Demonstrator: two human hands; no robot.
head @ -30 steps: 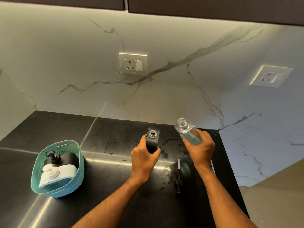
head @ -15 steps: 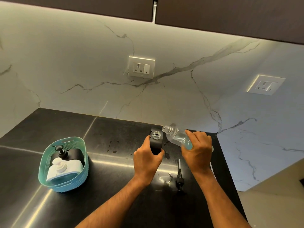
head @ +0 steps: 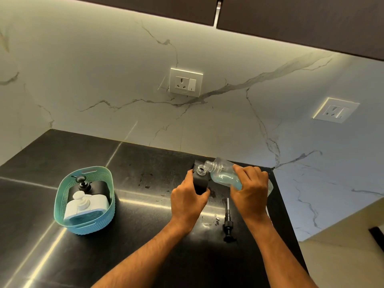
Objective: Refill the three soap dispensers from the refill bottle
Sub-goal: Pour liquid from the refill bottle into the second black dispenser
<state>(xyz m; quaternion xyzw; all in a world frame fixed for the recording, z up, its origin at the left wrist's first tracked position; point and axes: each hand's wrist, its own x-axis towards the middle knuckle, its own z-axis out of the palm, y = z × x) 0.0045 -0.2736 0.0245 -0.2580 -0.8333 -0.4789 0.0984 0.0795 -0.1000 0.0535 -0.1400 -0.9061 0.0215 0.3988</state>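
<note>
A black soap dispenser [head: 200,181] with its pump off stands on the dark counter, and my left hand [head: 187,202] grips its body. My right hand [head: 250,192] holds the clear refill bottle [head: 222,173], which has pale blue liquid inside. The bottle is tipped nearly flat to the left, its open neck right at the dispenser's open mouth. The dispenser's black pump [head: 228,223] lies loose on the counter between my wrists. A second black dispenser [head: 91,187] and a white dispenser [head: 85,205] sit in a teal basket [head: 83,226] at the left.
The black counter [head: 135,235] ends at a right edge just past my right hand. A marble wall runs behind, with a socket [head: 185,82] above the dispenser and another socket [head: 335,110] on the right wall. Dark cabinets hang overhead.
My right hand has tipped the refill bottle from upright down toward the left, bringing its neck to the dispenser's mouth. My left hand has stayed on the dispenser.
</note>
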